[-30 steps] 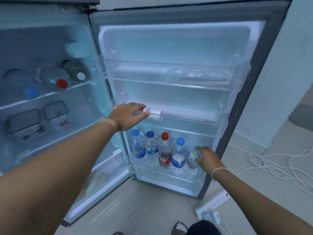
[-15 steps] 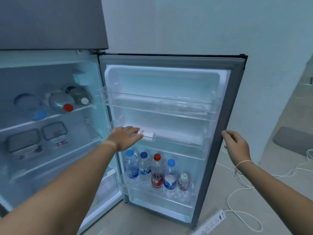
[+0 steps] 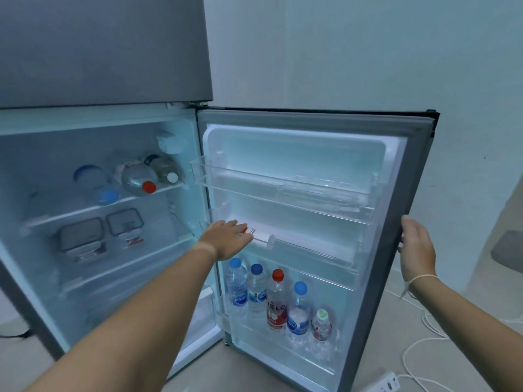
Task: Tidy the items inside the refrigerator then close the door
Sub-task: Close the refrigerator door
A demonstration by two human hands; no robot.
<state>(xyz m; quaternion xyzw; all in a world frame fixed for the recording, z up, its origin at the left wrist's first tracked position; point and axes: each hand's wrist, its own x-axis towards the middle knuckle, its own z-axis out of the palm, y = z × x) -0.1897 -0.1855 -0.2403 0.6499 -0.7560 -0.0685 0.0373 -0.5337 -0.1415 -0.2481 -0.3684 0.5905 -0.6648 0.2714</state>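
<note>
A: Where does the job stand?

B: I'd judge the tidying is nearly over and the closing is being set up. The tall grey refrigerator (image 3: 107, 52) stands with its grey lower door, lined in white (image 3: 393, 250), swung wide. Inside, clear bottles lie on their sides on the upper glass shelf (image 3: 141, 179), and two clear lidded boxes (image 3: 99, 233) sit on the shelf below. Five capped plastic bottles (image 3: 277, 298) stand upright in a row in the door's bottom rack.

A: And the hands?

B: The right hand (image 3: 416, 247) is at the door's outer edge, fingers curled round it in a loose hold. The left hand (image 3: 226, 240) reaches to the middle door rack, palm down, fingers mostly straight, resting on a small white tube with red print (image 3: 259, 234) lying on its side there. Whether it grips the tube, I cannot tell.

A: Next?

B: Probably the left arm must clear the rack before the right swings the door shut; otherwise it gets caught.
</note>
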